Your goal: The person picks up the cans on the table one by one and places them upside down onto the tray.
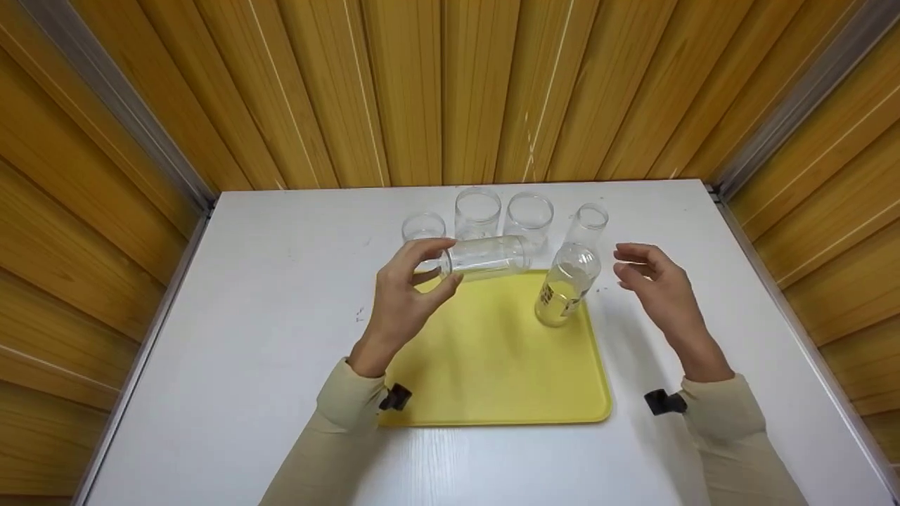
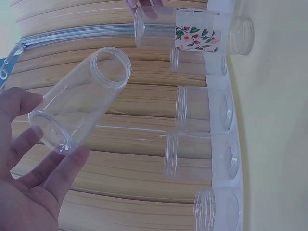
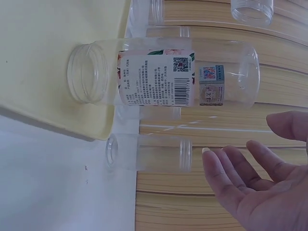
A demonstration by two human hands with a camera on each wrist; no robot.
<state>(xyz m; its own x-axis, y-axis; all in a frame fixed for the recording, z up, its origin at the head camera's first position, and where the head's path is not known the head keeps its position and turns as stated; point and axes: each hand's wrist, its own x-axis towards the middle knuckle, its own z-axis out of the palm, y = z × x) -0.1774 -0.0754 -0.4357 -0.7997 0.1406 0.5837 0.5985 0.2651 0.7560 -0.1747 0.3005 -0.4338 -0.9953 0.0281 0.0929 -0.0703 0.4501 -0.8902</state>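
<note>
My left hand (image 1: pixel 411 292) pinches a clear plastic jar (image 1: pixel 490 256) by its base end between thumb and fingers. The jar is held sideways above the tray's back edge, its round threaded mouth (image 2: pixel 111 67) facing away from the palm. A second clear jar (image 1: pixel 566 284), with a flowered paper label (image 2: pixel 197 39), stands mouth down on the yellow tray (image 1: pixel 492 365) near its right edge. In the right wrist view, printed text and a barcode show on that label. Beside this jar is my right hand (image 1: pixel 654 295), fingers loosely bent and apart from it, holding nothing.
Behind the tray several clear jars stand mouth up on the white table (image 1: pixel 281 302): a short one (image 1: pixel 424 223), two wider ones (image 1: pixel 478 214) (image 1: pixel 529 216), and a narrow one (image 1: pixel 588 223) at right. Wood-patterned panels (image 1: pixel 436 91) enclose the back and sides.
</note>
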